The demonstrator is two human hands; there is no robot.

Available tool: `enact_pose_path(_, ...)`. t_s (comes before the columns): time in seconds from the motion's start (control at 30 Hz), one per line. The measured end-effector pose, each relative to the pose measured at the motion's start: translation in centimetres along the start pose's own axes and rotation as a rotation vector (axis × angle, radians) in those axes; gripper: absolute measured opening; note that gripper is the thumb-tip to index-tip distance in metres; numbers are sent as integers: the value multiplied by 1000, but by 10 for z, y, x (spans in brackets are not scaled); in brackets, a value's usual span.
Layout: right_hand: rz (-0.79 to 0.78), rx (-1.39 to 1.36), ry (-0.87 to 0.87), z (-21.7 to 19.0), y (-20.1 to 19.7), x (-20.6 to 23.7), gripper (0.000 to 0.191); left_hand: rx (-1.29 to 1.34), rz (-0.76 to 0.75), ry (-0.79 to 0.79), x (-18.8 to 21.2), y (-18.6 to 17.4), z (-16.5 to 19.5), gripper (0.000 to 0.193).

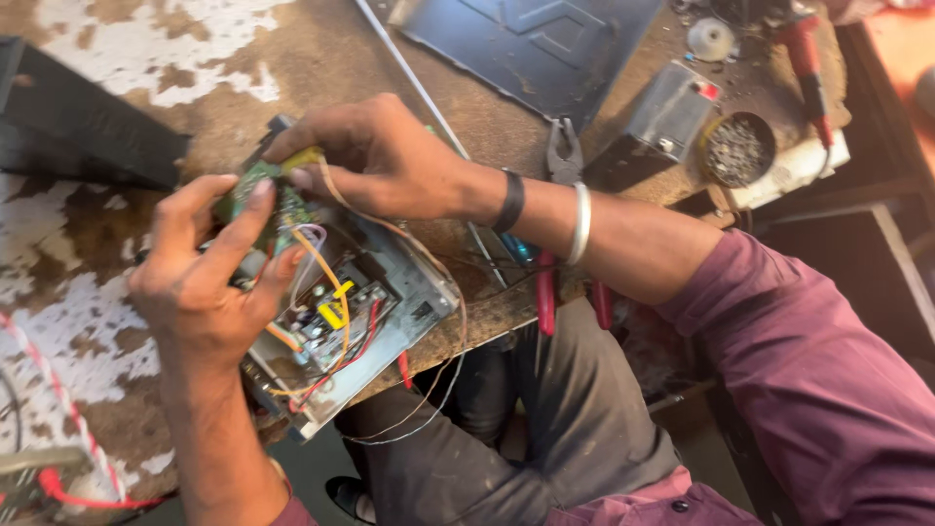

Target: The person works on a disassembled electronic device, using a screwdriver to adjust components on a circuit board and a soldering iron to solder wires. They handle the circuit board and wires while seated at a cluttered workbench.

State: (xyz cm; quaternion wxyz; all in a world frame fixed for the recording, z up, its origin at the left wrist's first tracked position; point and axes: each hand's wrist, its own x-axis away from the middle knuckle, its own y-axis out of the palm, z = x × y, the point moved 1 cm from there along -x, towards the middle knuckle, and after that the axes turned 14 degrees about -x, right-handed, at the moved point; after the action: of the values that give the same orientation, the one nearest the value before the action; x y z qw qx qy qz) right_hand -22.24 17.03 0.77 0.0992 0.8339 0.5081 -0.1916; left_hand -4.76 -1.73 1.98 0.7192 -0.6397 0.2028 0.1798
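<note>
My left hand point(200, 282) and my right hand point(375, 156) both pinch a small green circuit board point(255, 183) held above an open metal electronics case point(414, 292). Coloured wires point(326, 278) run from the board down into the case, where another board with a yellow part point(333, 314) sits. My right fingers grip the board's top edge near a yellow-green piece point(302, 156); my left thumb and fingers hold its lower side. The case hangs partly over the worn bench's point(117, 224) front edge, above my knees.
Red-handled pliers point(557, 195) lie beside my right wrist. A small dark battery point(654, 127), a round tin of metal bits point(737, 148), a red-handled tool point(808, 68) and a dark metal panel point(531, 44) sit at the back right. A red-and-white cord point(68, 429) lies at left.
</note>
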Motion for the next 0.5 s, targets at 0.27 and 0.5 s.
enact_pose_path(0.27,31,-42,-31,-8,-1,6,25,-88,-12,26,-2,-1,10,43)
enact_pose_path(0.5,6,23,2,-12,-4,2,31,-60,30,59,-11,-1,15,42)
